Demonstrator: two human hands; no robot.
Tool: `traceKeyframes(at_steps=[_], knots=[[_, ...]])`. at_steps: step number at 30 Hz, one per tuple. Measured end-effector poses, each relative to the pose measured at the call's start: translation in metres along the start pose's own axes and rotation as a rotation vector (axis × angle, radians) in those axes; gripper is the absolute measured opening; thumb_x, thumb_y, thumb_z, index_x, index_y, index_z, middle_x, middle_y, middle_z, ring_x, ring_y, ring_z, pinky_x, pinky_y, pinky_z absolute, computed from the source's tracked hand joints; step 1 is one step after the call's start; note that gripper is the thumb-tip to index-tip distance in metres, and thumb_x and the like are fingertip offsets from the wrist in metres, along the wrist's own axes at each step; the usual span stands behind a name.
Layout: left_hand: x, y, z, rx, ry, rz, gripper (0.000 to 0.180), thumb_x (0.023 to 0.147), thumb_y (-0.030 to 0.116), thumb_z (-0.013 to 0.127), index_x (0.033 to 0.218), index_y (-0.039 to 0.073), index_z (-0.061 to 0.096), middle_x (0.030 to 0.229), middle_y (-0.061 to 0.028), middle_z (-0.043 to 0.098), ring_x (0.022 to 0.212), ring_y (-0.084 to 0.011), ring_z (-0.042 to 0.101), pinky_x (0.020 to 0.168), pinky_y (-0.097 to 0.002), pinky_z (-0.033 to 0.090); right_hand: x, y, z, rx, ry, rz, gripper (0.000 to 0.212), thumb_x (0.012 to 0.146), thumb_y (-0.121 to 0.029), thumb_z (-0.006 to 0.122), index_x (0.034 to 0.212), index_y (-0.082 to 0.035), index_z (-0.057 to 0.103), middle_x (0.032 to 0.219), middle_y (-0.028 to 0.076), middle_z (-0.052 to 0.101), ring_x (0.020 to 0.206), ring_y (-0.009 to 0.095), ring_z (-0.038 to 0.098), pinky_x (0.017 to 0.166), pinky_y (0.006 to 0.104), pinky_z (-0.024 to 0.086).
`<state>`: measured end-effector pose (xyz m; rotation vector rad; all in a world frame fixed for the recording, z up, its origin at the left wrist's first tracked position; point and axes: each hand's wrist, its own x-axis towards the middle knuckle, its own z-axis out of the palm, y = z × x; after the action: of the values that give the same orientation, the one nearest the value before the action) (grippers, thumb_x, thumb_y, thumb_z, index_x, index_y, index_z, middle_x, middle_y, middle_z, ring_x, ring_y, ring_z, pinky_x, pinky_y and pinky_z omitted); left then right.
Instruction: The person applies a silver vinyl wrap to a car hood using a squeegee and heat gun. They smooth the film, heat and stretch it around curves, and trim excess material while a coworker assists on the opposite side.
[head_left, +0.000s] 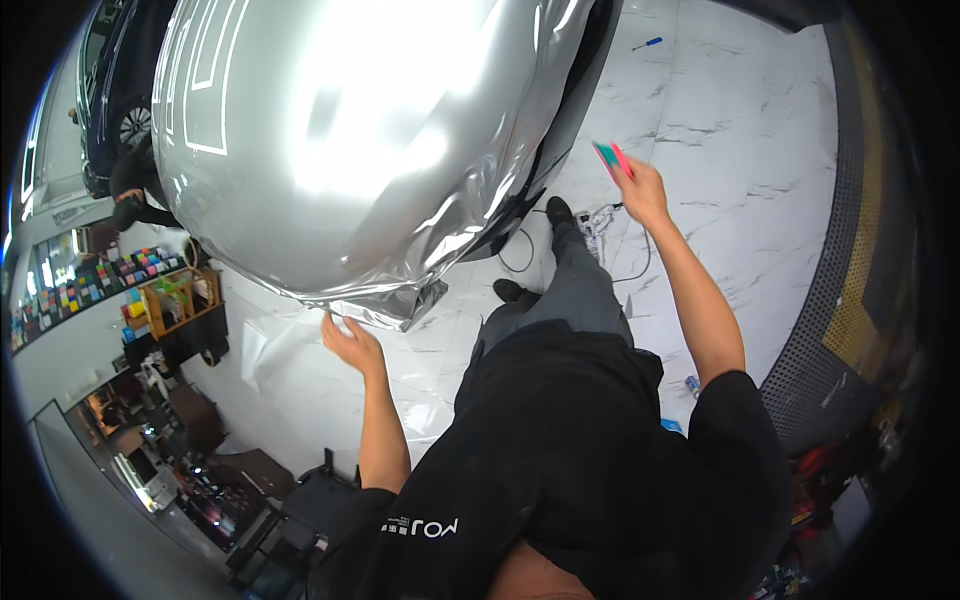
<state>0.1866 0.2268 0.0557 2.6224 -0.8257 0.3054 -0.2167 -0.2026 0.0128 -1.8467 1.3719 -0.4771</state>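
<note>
Glossy silver film (400,225) covers the rounded front of a car, and its loose, wrinkled edge hangs low on the side nearest me. My left hand (354,347) is at this lower edge, its fingertips closed on the film, though blur hides the exact grip. Off to the right of the car, above the floor, my right hand (645,196) is raised and closed around a flat pink and teal squeegee (613,160). The squeegee is apart from the film.
A hose (645,262) and cable lie by my feet on the marbled floor (740,200). Farther off is a blue-handled screwdriver (652,43). At left are a dark car (125,100), a crouching person (140,190), a shelf (180,300) and a black chair (310,500).
</note>
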Motion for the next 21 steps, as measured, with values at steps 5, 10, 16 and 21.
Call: traceKeyframes(at_steps=[5,10,16,21], knots=[[-0.231,-0.127,0.0,0.047,-0.473,-0.526,0.045,0.102,0.026,0.058,0.132,-0.009,0.058,0.128,-0.0286,0.064,0.124,-0.0431,0.057,0.108,-0.0485,0.042,0.077,-0.123,0.026,0.023,0.179,-0.476,0.03,0.1,-0.018,0.059,0.127,-0.007,0.07,0.096,0.019,0.071,0.086,0.033,0.069,0.08,0.0373,0.053],[-0.404,-0.191,-0.01,-0.192,-1.22,-0.799,0.046,0.102,0.036,0.06,0.12,-0.006,0.066,0.108,-0.0237,0.071,0.106,-0.0374,0.066,0.096,-0.0456,0.05,0.129,-0.173,0.052,-0.17,0.223,-0.604,0.031,0.1,-0.021,0.058,0.126,-0.011,0.07,0.113,0.019,0.072,0.104,0.038,0.069,0.088,0.0441,0.055],[-0.413,-0.192,-0.006,-0.511,-1.025,-1.108,0.043,0.103,0.034,0.06,0.119,-0.005,0.067,0.106,-0.0203,0.073,0.101,-0.0326,0.067,0.092,-0.0418,0.051,0.119,-0.173,0.108,-0.243,0.378,-0.543,0.031,0.095,-0.012,0.052,0.12,-0.009,0.069,0.104,0.015,0.072,0.097,0.036,0.068,0.082,0.0468,0.055],[-0.391,-0.196,0.007,-0.65,-0.973,-1.146,0.04,0.103,0.032,0.06,0.118,-0.005,0.068,0.105,-0.0176,0.074,0.097,-0.0286,0.068,0.088,-0.0386,0.053,-0.01,-0.168,0.161,-0.262,0.34,-0.704,0.034,0.087,0.001,0.059,0.12,-0.005,0.068,0.112,0.017,0.072,0.107,0.037,0.067,0.094,0.0449,0.056]])
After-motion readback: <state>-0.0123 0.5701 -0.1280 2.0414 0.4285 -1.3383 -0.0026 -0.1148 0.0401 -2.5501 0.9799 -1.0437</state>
